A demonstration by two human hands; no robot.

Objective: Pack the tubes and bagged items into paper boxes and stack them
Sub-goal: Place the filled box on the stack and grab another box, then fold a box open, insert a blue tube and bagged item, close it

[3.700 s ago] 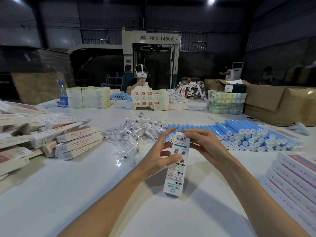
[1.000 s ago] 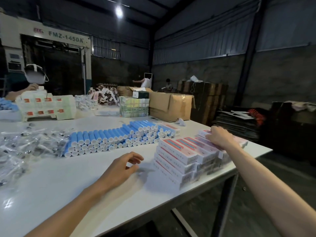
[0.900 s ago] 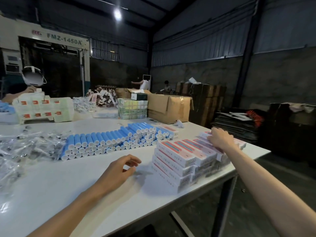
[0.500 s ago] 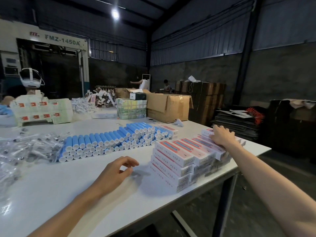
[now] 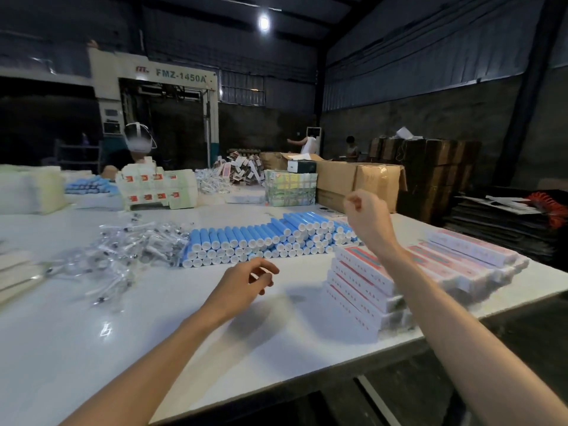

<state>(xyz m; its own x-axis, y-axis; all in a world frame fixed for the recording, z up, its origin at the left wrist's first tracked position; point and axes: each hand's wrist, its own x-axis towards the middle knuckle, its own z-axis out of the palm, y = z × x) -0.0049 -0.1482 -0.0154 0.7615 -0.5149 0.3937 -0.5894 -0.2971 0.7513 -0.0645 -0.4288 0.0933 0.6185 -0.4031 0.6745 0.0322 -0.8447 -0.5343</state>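
Blue tubes with white caps (image 5: 264,241) lie in rows across the middle of the white table (image 5: 92,333). Left of them is a heap of clear bagged items (image 5: 132,250). Packed paper boxes (image 5: 365,284) with red stripes are stacked at the right table edge. My left hand (image 5: 242,287) hovers just above the table with fingers loosely curled, holding nothing. My right hand (image 5: 367,216) is raised above the tubes and the box stack, fingers curled, empty.
Flat unfolded boxes (image 5: 15,272) lie at the far left. Another person (image 5: 138,142) sits opposite behind a pile of white boxes (image 5: 156,189). Cardboard cartons (image 5: 359,182) stand at the far right end of the table. The table's near right edge drops to dark floor.
My right hand has lifted off the box stack and swung left over the tubes. My left hand has lifted slightly, staying over the bare table. The view has turned left.
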